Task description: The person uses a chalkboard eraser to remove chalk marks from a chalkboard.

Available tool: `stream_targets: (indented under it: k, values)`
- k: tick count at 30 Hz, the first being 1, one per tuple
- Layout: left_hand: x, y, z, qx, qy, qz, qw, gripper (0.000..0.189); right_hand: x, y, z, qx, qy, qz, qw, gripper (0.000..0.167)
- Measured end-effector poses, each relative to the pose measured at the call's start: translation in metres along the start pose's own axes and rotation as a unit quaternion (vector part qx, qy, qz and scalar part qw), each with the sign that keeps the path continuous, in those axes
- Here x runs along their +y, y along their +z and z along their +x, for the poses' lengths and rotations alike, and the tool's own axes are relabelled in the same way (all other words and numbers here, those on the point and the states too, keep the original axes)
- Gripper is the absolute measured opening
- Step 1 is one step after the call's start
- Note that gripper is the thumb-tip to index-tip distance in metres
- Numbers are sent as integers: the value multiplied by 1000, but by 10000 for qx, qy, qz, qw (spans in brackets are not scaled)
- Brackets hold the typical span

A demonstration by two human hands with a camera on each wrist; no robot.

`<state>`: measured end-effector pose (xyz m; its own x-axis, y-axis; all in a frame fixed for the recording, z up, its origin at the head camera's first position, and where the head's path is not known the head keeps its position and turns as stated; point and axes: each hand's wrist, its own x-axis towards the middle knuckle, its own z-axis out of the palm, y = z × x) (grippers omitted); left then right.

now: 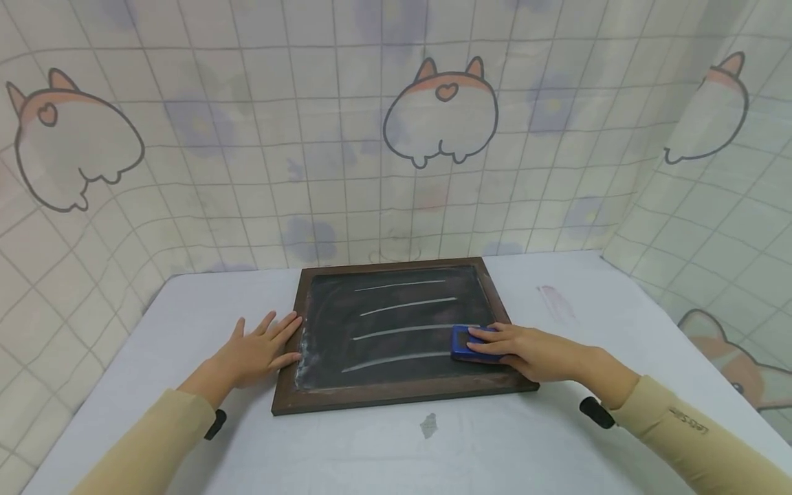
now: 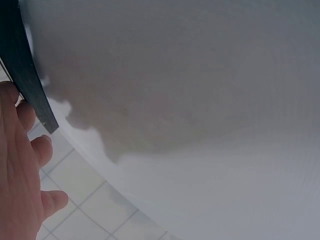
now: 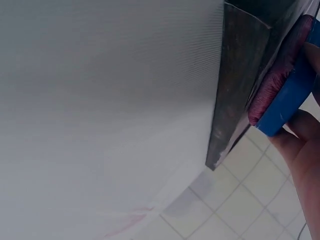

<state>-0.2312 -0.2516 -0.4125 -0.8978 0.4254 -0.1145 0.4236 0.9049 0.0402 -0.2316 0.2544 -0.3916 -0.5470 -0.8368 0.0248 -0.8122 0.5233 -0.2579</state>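
Note:
A blackboard (image 1: 396,309) in a brown wooden frame lies on the white table, with several white chalk lines across it. My right hand (image 1: 526,349) grips a blue chalkboard eraser (image 1: 460,344) on the board's lower right part, over the right ends of the lower lines. In the right wrist view the eraser (image 3: 287,107) shows a dark pink pad facing the board, with fingers around its blue back. My left hand (image 1: 254,354) rests at the left side of the frame, fingers spread, fingertips on the frame's edge.
A white cloth covers the table (image 1: 346,454), with a grey-green patch (image 1: 429,425) in front of the board and a faint pink smear (image 1: 557,302) to its right. Behind stands a checked curtain (image 1: 346,137) with cartoon corgi prints.

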Motion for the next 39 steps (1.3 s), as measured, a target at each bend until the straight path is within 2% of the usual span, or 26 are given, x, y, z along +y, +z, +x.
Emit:
stream_targets:
  k: [6, 12, 20, 32, 39]
  values:
    - [1, 1, -4, -2, -24, 64, 10000, 76, -5, 4, 14, -187, -52, 253, 9995, 57]
    - [-1, -1, -4, -61, -75, -2, 10000, 77, -7, 6, 35, -330, -185, 233, 9990, 58]
    - [0, -10, 2, -73, -24, -29, 10000, 78, -20, 3, 65, -524, -275, 129, 9982, 58]
    - [2, -9, -2, -170, -97, 27, 9998, 77, -67, 16, 135, -949, -779, -316, 9919, 60]
    - [0, -3, 0, -176, -116, 53, 9998, 76, -96, 24, 167, -1156, -742, -605, 9887, 61]
